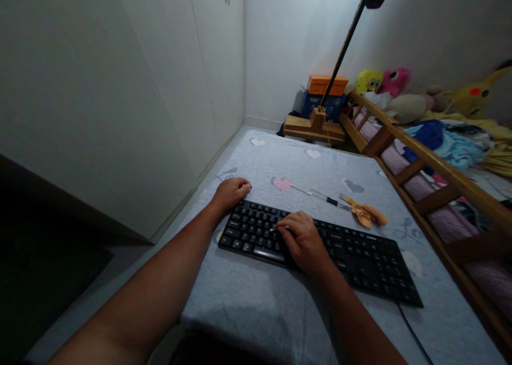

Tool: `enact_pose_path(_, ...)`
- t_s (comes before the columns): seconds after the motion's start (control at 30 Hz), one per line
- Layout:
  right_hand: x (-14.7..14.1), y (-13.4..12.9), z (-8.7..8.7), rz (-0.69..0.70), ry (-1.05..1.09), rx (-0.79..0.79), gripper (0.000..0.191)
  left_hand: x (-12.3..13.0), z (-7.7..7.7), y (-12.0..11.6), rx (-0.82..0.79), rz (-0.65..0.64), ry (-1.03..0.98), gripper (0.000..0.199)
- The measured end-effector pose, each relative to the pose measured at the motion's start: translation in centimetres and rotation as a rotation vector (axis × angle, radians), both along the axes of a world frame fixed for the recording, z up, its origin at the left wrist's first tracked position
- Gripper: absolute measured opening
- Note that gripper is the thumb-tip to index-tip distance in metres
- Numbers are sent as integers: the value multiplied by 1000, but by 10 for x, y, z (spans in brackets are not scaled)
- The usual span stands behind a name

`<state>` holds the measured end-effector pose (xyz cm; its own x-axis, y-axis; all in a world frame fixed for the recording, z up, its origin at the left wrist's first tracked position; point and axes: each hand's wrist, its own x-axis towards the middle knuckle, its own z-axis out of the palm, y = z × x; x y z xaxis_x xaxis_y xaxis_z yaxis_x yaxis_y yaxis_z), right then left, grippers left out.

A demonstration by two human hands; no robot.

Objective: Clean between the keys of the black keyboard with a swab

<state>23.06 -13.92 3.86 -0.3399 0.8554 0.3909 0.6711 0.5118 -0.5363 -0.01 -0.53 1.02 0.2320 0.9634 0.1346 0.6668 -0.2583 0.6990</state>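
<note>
A black computer keyboard (pixel 360 258) lies at a slant on the cloth-covered table. My left hand (pixel 232 192) rests by its far left corner, fingers curled together; whether anything is inside them is hidden. Over the left-middle keys, my right hand (pixel 302 240) is closed in a pinch. From its fingertips pokes a thin stick with a white tip, resembling a cotton swab (pixel 274 228), pointing left close to the keys. Beyond the keyboard lie a thin rod with a black band (pixel 332 201), a small yellow-and-white brush-like item (pixel 346 199) and a bunched orange cloth (pixel 366 216).
The keyboard cable (pixel 414 330) runs off the near right side. A white cabinet (pixel 172 88) stands at left. A wooden bed rail (pixel 424 162) borders the right, with clothes and plush toys behind it. A wooden stand (pixel 316 125) with a pole is at the back.
</note>
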Motion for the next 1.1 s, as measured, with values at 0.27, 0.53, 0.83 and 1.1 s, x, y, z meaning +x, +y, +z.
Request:
enact_pose_path(0.27, -1, 4, -1, -39, -27, -20, 18, 1, 2, -2, 11, 2, -7, 36)
enact_pose_path(0.53, -2, 6, -3, -80, -47, -4, 17, 0, 0, 0, 7, -4, -6, 36)
enact_pose_path(0.83, -3, 2, 2, -7, -24, -8, 17, 0, 0, 0, 5, -6, -4, 36)
enact_pose_path(1.1, -2, 3, -2, -22, -19, -7, 17, 0, -2, 0, 20, -15, -14, 35)
